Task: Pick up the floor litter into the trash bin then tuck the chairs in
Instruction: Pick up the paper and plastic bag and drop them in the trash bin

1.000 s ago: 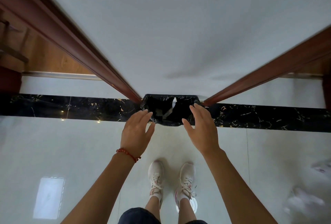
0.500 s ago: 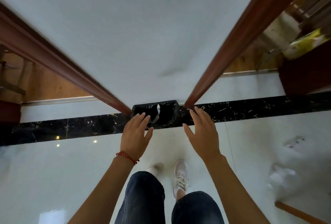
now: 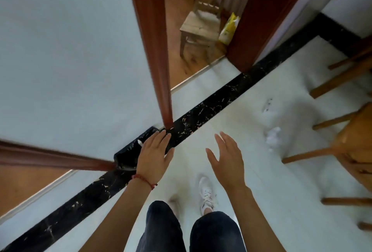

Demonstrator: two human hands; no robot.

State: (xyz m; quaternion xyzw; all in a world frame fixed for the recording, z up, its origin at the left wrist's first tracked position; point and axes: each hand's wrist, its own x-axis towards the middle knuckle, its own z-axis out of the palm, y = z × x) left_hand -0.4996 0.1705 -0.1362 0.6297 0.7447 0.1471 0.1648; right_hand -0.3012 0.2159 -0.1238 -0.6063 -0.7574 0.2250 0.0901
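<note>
The trash bin [image 3: 128, 156], lined with a black bag, stands against the white wall on the black marble strip. My left hand [image 3: 155, 155] hovers over the bin's right side, fingers spread, holding nothing. My right hand [image 3: 227, 157] is open above the white floor, apart from the bin. Two crumpled white pieces of litter lie on the floor to the right, one [image 3: 272, 137] near a chair leg and a smaller one [image 3: 267, 106] farther off. A wooden chair [image 3: 350, 151] fills the right edge.
A red-brown door frame [image 3: 159, 50] rises just beyond the bin. Through the doorway stand a small wooden chair [image 3: 198, 24] and a yellow bag [image 3: 229, 28]. More chair legs [image 3: 342, 76] cross the upper right. My feet and dark trousers are below.
The view has swung to the right and tilted, so the bin slid left and the doorway, litter and chairs came into sight. Both hands stayed open; the right one drifted away from the bin.
</note>
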